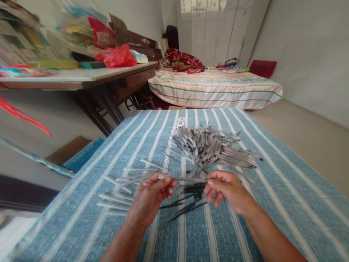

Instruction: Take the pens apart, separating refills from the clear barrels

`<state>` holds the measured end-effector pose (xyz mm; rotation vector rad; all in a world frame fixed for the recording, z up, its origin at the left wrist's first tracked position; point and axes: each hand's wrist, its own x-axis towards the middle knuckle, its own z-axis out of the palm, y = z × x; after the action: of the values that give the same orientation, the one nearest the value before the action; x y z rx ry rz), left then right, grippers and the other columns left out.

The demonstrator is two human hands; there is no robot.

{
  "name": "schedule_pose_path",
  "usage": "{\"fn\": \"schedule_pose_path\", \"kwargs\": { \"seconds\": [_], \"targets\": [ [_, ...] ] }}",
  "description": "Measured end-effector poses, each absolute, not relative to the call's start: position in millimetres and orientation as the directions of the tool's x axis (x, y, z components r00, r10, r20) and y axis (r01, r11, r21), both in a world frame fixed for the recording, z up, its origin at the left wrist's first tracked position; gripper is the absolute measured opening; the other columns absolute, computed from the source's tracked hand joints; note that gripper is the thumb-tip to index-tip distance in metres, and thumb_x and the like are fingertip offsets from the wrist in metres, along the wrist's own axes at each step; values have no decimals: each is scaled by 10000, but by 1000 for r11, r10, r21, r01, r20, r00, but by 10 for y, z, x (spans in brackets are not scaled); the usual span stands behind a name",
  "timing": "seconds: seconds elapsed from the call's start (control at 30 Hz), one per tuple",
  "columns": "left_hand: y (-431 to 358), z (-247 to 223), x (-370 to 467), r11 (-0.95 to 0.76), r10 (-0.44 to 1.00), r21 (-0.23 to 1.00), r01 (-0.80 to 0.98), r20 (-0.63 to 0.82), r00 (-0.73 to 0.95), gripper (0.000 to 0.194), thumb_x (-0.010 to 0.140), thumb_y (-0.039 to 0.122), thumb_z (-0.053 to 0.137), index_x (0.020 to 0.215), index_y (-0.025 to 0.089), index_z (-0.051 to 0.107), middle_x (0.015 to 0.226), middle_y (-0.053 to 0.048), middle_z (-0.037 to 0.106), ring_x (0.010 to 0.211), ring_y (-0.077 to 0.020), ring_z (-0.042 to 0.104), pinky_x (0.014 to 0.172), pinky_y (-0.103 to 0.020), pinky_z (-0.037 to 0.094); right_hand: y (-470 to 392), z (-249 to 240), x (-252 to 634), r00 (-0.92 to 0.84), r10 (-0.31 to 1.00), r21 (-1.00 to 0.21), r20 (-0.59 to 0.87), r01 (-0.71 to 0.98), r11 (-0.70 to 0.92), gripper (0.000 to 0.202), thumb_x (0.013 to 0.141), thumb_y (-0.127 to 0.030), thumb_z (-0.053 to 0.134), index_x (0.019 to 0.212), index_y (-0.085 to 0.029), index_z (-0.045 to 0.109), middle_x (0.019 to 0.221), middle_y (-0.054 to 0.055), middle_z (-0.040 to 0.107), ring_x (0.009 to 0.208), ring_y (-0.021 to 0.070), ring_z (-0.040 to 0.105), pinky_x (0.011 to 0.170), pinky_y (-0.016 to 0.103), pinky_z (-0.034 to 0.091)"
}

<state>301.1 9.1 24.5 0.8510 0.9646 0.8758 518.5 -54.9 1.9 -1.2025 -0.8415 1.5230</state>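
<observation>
Between my two hands a slim translucent grey tube [188, 179], like a pen barrel, is stretched level above the table. My left hand [155, 194] pinches its left end between thumb and fingers, and my right hand [225, 191] pinches the right end. Just below them lie several thin black sticks [195, 189], loosely bunched. Beyond my hands is a large heap of similar grey tubes [201, 145], many with dark ends. To the left, several paler tubes [117, 198] lie spread out, some partly behind my left hand.
A blue cloth with white stripes [89, 233] covers the table. A side table [89, 78] with a red plastic bag [120, 56] stands at the left. Behind are a bed [218, 89] and tall pale cupboards [209, 32]. Red cords [24, 116] hang at far left.
</observation>
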Motion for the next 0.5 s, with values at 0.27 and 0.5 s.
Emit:
{"fn": "schedule_pose_path", "kwargs": {
  "seconds": [0.27,0.5],
  "targets": [
    [112,242,2995,385,901,894,-227,-312,301,155,660,214,696,662,118,575,648,-59,668,489,-88,544,453,-181,431,-540,-5,5210,4,972,-950,-235,-213,-228,209,689,-323,631,717,-140,534,613,22,656,424,115,591,345,177,433],
    [376,294,2629,349,933,917,-195,-319,169,157,611,202,698,667,124,574,564,-20,635,426,-70,503,421,-164,421,-536,44,5466,39,959,-956,-282,-89,-278,156,690,-294,571,685,-152,507,515,-9,619,331,80,515,296,139,366]
  ]
}}
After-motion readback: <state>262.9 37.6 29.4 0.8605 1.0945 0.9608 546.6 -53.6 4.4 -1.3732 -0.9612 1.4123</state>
